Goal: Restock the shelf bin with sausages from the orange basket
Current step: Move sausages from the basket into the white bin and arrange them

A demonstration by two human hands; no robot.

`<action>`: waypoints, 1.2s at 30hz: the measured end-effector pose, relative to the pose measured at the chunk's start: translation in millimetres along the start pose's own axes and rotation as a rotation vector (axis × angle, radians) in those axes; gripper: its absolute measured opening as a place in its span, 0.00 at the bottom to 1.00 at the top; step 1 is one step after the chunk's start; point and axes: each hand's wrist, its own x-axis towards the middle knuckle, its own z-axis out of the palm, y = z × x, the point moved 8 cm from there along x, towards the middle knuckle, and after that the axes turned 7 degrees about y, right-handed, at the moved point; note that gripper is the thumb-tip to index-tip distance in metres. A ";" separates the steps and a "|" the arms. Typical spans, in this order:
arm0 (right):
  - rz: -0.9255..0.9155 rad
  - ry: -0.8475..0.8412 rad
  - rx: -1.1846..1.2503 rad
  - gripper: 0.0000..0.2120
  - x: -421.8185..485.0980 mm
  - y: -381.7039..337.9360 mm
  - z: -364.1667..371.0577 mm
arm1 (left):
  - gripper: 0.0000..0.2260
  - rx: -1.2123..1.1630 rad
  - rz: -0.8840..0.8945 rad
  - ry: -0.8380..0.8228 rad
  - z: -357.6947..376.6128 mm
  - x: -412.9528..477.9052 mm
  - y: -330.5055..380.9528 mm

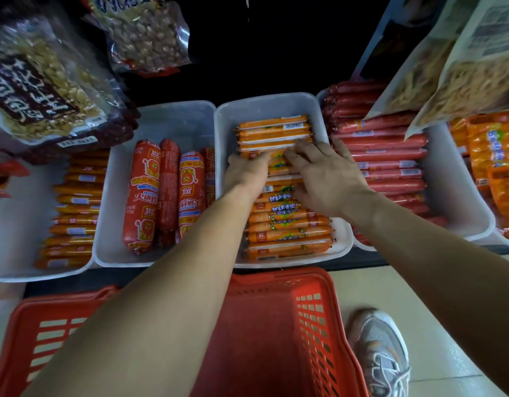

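Observation:
The white shelf bin [264, 106] in the middle holds several thin orange sausages [287, 224] stacked crosswise. Both my hands are inside it, over the middle of the stack. My left hand [247, 170] curls its fingers on the sausages beneath it. My right hand [325, 170] lies flat with fingers spread, pressing the sausages down. The orange basket [313, 319] stands on the floor below the shelf; its visible inside looks bare, and my left forearm hides much of it.
Other white bins flank the middle one: thick red sausages [150, 196] on the left, thin orange ones [76, 207] further left, long red ones [387, 156] on the right. Hanging snack bags [38, 81] overhang both sides. My shoe [379, 351] stands beside the basket.

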 end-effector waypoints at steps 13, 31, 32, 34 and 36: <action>0.016 0.013 0.008 0.36 0.8 0.5 2.1 | 0.29 -0.007 0.067 -0.002 7.6 26.3 17.0; -0.005 -0.080 -0.249 0.30 5.8 -0.5 4.9 | 0.30 0.833 0.702 -0.224 31.1 -25.9 5.7; -0.004 -0.092 -0.252 0.30 6.0 0.1 5.8 | 0.30 0.818 0.696 -0.228 31.0 -26.8 5.0; 0.003 -0.104 -0.222 0.30 6.0 0.2 6.7 | 0.31 0.795 0.693 -0.231 29.6 -28.5 5.6; 0.022 -0.093 -0.159 0.30 5.5 0.8 4.2 | 0.31 0.763 0.677 -0.241 26.2 -27.8 10.5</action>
